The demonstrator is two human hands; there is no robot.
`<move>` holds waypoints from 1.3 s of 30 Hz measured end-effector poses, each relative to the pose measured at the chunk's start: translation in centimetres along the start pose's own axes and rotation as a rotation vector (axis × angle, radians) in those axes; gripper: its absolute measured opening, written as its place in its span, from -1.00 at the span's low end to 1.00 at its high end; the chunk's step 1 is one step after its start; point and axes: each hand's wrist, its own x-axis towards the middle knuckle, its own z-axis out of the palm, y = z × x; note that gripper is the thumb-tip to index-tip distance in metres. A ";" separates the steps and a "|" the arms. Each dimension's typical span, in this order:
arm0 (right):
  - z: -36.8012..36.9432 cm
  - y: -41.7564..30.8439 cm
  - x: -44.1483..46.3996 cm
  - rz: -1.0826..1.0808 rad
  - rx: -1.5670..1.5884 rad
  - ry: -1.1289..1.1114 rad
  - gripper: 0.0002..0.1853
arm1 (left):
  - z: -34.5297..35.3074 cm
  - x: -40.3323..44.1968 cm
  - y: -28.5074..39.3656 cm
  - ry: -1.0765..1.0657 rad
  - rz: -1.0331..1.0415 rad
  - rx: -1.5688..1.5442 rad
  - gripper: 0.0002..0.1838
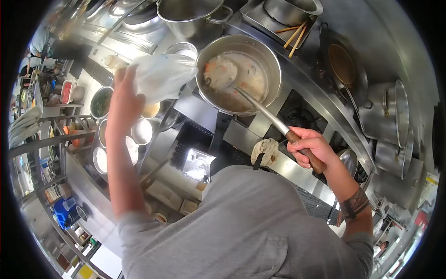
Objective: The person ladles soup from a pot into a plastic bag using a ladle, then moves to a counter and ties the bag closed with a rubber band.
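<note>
My right hand (307, 148) is closed round the brown wooden handle of a long metal ladle (265, 110). The ladle's bowl lies at the left inside a large steel pot (277, 69), full of pale, thick soup with orange and dark bits (253, 79). My left hand (128, 90), blurred by motion, is at the left side of a translucent white plastic bag (165, 76). The bag's right end reaches the pot's left rim. Whether my left fingers grip the bag is unclear.
Another big pot (193, 23) stands behind. Chopsticks (297, 39) lie on a tray at the back right. A wok (341, 60) and steel pots (383, 114) are at the right. A cloth (265, 151) rests on the stove edge. Several containers (141, 131) stand at the left.
</note>
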 end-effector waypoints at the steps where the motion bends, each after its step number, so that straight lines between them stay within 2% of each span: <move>1: 0.0 0.0 -0.5 -0.028 0.008 0.016 -0.46 | 0.0 0.4 0.6 0.004 0.000 0.007 -0.21; 4: -0.1 -0.7 -3.1 -0.066 -0.008 0.045 -0.44 | 0.0 1.5 2.2 -0.074 0.093 0.012 -0.20; 9: 0.7 -1.9 -7.9 -0.140 -0.020 0.085 -0.47 | 0.1 4.1 6.5 -0.207 0.075 0.148 -0.19; 11: 1.1 -1.9 -9.8 -0.155 -0.010 0.123 -0.50 | 0.4 5.3 7.7 -0.364 0.056 0.110 -0.17; 12: 1.2 -2.0 -10.6 -0.158 0.011 0.122 -0.47 | 1.6 6.5 6.9 -0.371 0.126 0.248 -0.16; 13: 1.4 -2.1 -11.4 -0.165 0.004 0.120 -0.47 | 1.9 7.5 7.3 -0.361 0.127 0.247 -0.16; 15: 1.7 -2.1 -12.8 -0.184 0.017 0.151 -0.43 | 2.7 9.0 9.1 -0.525 0.115 0.355 -0.13; 19: 2.4 -2.3 -15.7 -0.188 0.069 0.165 -0.39 | 5.3 11.8 12.3 -0.622 0.165 0.478 -0.06; 21: 2.7 -2.5 -16.9 -0.209 0.078 0.194 -0.43 | 5.9 12.4 14.7 -0.744 0.076 0.445 0.03; 26: 4.0 -3.2 -19.1 -0.209 0.106 0.172 -0.60 | 9.4 14.6 16.6 -0.820 0.079 0.415 0.09; 33: 6.4 -5.4 -18.2 -0.155 0.027 0.184 -0.80 | 12.4 15.2 18.7 -0.928 0.105 0.165 0.17; 39: 7.6 -6.7 -15.2 -0.086 -0.204 0.166 -0.87 | 13.6 14.2 20.1 -0.819 0.137 0.042 0.12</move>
